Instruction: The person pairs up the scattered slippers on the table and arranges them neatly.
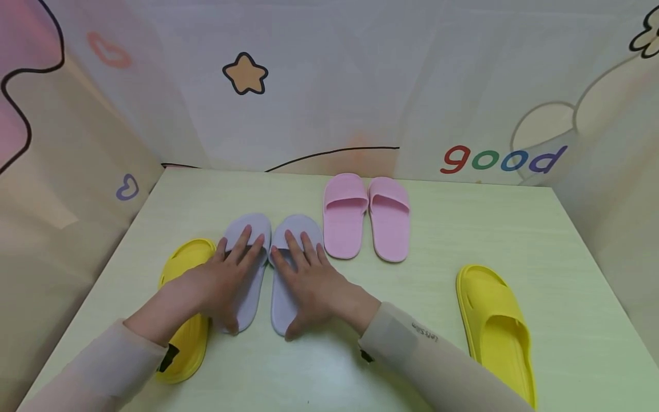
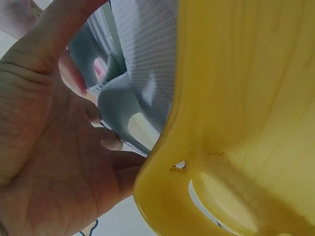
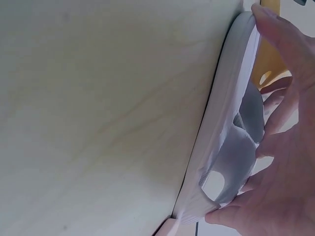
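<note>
Two pale lavender slippers lie side by side on the table, the left one (image 1: 249,303) and the right one (image 1: 283,306), toes toward the back. Over the left slipper spreads my left hand (image 1: 226,286), its fingers extended across the strap and its thumb near the heel. My right hand (image 1: 316,286) lies likewise over the right slipper, fingertips on the strap and toe, thumb at the heel end. From the side, the right wrist view shows the right hand's thumb (image 3: 275,29) touching the heel edge of that slipper (image 3: 231,93).
A yellow slipper (image 1: 187,343) lies just left of the lavender pair, partly under my left forearm. Pink slippers (image 1: 344,229) stand together at the back, close to the right lavender one. Another yellow slipper (image 1: 499,309) is at the right, overlapped by my right sleeve. A printed curtain (image 1: 329,86) borders the table.
</note>
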`<state>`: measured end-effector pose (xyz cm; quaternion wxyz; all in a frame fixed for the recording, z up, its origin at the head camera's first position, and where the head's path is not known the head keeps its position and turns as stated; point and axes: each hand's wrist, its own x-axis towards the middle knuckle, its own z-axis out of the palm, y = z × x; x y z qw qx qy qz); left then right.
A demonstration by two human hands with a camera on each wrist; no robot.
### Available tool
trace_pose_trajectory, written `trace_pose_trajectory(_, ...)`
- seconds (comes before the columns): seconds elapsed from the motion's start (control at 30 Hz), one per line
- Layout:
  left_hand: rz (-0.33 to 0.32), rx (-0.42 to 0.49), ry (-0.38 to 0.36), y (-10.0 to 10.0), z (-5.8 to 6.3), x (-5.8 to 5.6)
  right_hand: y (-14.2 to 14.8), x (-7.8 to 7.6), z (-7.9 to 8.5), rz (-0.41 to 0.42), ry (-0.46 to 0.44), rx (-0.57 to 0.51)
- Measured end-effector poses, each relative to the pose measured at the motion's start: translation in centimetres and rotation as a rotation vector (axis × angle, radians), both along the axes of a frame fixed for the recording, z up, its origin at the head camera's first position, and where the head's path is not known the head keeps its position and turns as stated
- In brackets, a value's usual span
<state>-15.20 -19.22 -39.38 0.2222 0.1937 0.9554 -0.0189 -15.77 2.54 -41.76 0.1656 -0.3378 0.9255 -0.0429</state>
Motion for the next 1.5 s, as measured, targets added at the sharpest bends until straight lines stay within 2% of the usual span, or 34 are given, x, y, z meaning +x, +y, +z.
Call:
trace_pose_trajectory(0.6, -0.001, -0.019, -0.006, -0.3, 0.3, -2.7, -0.6, -2.7, 0.0, -0.017, -0.003, 0.002)
trace_pose_trajectory(1.1, 0.033, -0.020, -0.063, -0.7, 0.3, -4.9, -1.3, -4.5, 0.4, -0.042, -0.026, 0.014)
trace_pose_trajectory(1.5, 0.016, -0.053, -0.069, -0.9, 0.5, -6.6, -1.7, -6.2, 0.6, -0.068, -0.046, 0.028)
